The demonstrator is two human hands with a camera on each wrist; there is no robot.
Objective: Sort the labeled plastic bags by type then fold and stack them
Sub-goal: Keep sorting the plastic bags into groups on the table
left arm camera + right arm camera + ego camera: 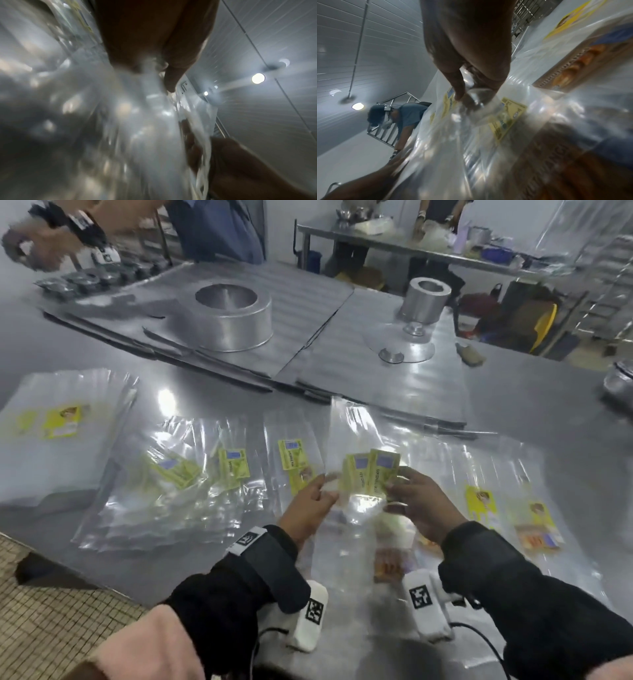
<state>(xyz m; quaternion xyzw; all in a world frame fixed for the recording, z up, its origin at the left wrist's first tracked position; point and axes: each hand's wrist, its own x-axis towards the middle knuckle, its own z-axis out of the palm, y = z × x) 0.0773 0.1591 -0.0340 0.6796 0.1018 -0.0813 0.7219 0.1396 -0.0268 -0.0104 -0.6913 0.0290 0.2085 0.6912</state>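
The long steel-topped desk (534,412) carried everything. Taking the held clear plastic bags with yellow labels (371,474) as the landmark: beyond them lay flat grey metal sheets (308,313), and on those sheets, up and to the left of the landmark, stood a wide round aluminium pan (227,318); a smaller aluminium cylinder on a stand (423,299) stood up and to the right. Far to the left of the landmark a neat stack of clear bags with a yellow picture label (58,436) rested on the desk. Between that stack and the landmark, a loose spread of clear bags with yellow and blue labels (191,474) lay overlapping. To the right of the landmark, flat clear bags with yellow and orange labels (513,515) lay on the desk, and more plastic reached under the landmark toward the person.

The landmark bags themselves were lifted just above the desk, near its front edge. The left hand (310,505) pinched their left edge and the right hand (423,503) gripped their right edge; in the right wrist view the fingers (458,86) closed on the crinkled plastic beside a yellow label.
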